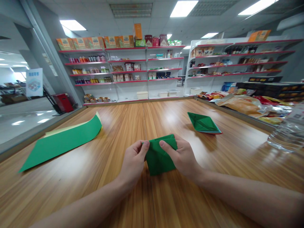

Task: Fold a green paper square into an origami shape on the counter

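Note:
Between my two hands is a green folded paper (pixel 160 160), roughly square, held just above the wooden table. My left hand (pixel 135 158) pinches its upper left corner between thumb and fingers. On the other side my right hand (pixel 184 155) grips the upper right edge, thumb on the near face and fingers hidden behind. Farther off to the right lies a stack of folded paper boats (pixel 204 123), green on top with other colours under it. To the left rests a sheet of green paper (pixel 64 142) with yellow paper beneath, its far right end curling up.
The wooden table (pixel 114 126) has a raised rim. Along the right stand packaged snacks (pixel 244 106), black boxes (pixel 263 88) and a clear plastic container (pixel 287 136). Stocked shelves (pixel 128 69) line the back. A red box (pixel 63 103) stands on the floor at left.

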{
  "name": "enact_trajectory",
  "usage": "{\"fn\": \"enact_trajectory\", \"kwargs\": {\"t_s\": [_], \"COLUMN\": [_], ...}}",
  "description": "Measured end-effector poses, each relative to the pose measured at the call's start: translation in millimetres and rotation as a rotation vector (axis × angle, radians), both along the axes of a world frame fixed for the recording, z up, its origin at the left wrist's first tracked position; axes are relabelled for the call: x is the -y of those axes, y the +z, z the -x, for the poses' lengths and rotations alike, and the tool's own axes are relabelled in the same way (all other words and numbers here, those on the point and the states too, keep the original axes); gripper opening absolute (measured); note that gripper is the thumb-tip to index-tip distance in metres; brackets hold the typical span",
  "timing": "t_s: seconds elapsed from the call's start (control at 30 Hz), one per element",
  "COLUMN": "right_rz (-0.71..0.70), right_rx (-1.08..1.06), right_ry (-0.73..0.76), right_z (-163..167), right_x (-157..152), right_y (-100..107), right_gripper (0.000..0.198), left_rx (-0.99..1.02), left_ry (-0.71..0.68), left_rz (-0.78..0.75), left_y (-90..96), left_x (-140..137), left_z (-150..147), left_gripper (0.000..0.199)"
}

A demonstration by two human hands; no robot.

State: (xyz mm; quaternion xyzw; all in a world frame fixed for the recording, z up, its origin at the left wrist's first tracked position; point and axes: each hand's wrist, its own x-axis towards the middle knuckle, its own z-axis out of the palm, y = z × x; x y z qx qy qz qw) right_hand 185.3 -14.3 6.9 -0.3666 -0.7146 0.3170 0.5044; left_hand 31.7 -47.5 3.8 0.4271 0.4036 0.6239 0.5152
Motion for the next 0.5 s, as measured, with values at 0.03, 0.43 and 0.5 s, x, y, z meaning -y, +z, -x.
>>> {"fn": "enact_trajectory", "kwargs": {"t_s": [0.03,0.43,0.5], "right_rz": [-0.024,0.008,0.064], "right_rx": [0.014,-0.011,-0.046], "right_ry": [0.008,0.186,0.140], "right_z": [0.0,-1.2,-0.8], "right_x": [0.3,5.4,3.3], "right_y": [0.1,3.7,4.3], "right_gripper": [0.033,0.032,0.032], "left_rx": [0.009,0.323,0.278], "left_ry": [0.008,-0.035,-0.056], "left_rz": [0.007,0.142,0.111], "left_y": [0.3,3.8,4.1], "left_x": [0.7,3.5,3.4], "left_z": [-0.6,-5.8,-5.5], "left_gripper": [0.029,0.029,0.028]}}
